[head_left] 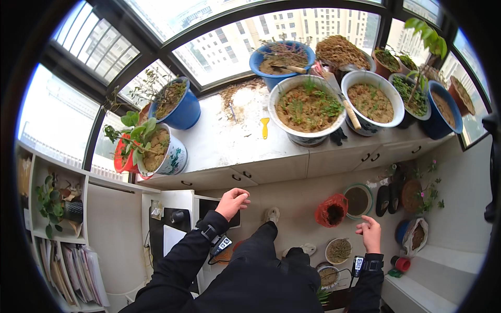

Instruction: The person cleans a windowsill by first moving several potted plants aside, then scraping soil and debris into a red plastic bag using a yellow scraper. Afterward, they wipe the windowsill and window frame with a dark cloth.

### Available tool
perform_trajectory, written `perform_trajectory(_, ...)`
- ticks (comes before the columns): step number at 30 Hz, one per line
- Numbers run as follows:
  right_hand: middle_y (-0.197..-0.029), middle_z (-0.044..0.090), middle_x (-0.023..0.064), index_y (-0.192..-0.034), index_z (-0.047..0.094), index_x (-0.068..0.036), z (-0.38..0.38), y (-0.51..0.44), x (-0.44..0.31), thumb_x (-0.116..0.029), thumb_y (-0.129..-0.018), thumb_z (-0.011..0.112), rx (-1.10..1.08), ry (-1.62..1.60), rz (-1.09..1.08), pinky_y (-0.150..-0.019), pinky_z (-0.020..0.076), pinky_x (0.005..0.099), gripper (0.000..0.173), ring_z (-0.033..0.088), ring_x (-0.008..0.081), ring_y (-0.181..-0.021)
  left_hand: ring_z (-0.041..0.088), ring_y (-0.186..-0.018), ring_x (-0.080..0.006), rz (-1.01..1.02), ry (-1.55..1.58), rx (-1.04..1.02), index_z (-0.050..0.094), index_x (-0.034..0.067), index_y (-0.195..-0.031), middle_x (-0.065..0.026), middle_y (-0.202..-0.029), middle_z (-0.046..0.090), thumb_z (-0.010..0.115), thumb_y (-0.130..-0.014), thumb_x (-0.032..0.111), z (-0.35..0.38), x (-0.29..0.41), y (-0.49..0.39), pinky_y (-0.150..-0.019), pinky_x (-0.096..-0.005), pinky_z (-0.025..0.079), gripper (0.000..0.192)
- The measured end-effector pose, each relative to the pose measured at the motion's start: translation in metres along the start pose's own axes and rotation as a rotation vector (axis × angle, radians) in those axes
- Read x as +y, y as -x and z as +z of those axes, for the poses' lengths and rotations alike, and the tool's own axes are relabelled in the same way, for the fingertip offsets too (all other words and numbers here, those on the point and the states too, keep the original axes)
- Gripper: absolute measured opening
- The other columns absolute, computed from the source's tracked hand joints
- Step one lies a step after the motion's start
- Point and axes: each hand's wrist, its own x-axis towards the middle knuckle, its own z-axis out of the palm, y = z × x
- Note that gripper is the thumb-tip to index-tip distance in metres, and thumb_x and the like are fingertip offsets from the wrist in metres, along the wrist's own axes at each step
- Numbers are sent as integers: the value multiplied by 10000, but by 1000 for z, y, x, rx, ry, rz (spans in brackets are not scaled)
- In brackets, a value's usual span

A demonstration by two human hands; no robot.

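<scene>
Nothing shows in my left hand (233, 203), held with loosely bent fingers in front of the cabinet doors (270, 170). My right hand (369, 234) is empty too, its fingers spread, near a red plastic bag (322, 211) and a round tub (358, 200) of dark contents on the floor. On the white counter (217, 143) ahead lies a small yellow scraper (265, 128), beside scattered dry soil and plant bits (240, 92). To its right stands a large white pot (307, 135) of soil with green sprouts. A wooden-handled tool (351, 113) leans between it and another white pot (373, 103).
A blue pot (274, 80) with a wooden-handled tool stands by the window. Two pots, one blue (182, 111), one patterned (176, 154), occupy the counter's left end. Small pots (338, 251), black slippers (382, 200) and a sack (417, 236) sit on the floor. Left is a shelf with papers (74, 270).
</scene>
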Motion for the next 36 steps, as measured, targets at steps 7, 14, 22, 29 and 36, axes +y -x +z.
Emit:
perform_trajectory(7,-1288,685,164,-1375,589,30,116,-23,-113,4,-905,627,-180,147,-297,-938,560,352,472,712,261,-1107,667,-1032,-205,20,124,79,617,21,-1195,-78,-1157,648,626,-1015,176,-94,21,-66,-850,-335,551,237)
perform_trajectory(14,-1269,699,185,-1328,611,52,236,-38,-197,-44,-915,634,-266,266,-379,-996,528,344,424,686,261,-1166,680,-961,-178,103,96,11,612,-10,-1203,-91,-1105,663,635,-999,175,-159,51,-138,-781,-302,554,277)
perform_trajectory(22,-1218,709,148,-1359,600,14,192,-68,-123,-121,-918,672,-163,193,90,-901,571,378,467,693,247,-1102,678,-1065,-224,64,196,-70,592,15,-1243,-117,-1258,646,601,-1033,165,-184,67,-151,-882,-335,543,259)
perform_trajectory(29,-1440,546,219,-1438,518,7,127,-111,10,-284,-930,729,287,-269,459,-876,582,489,623,634,383,-1211,679,-1062,-213,-32,108,-39,598,18,-1243,-118,-1254,653,592,-1038,152,-183,43,-131,-882,-324,548,246)
perform_trajectory(36,-1294,604,183,-1337,566,41,128,-170,159,-276,-913,743,282,-402,536,-738,614,477,558,685,355,-1071,691,-1035,-208,-169,-32,-80,611,26,-1245,-120,-1244,661,584,-1037,121,-108,-1,-114,-855,-313,569,230)
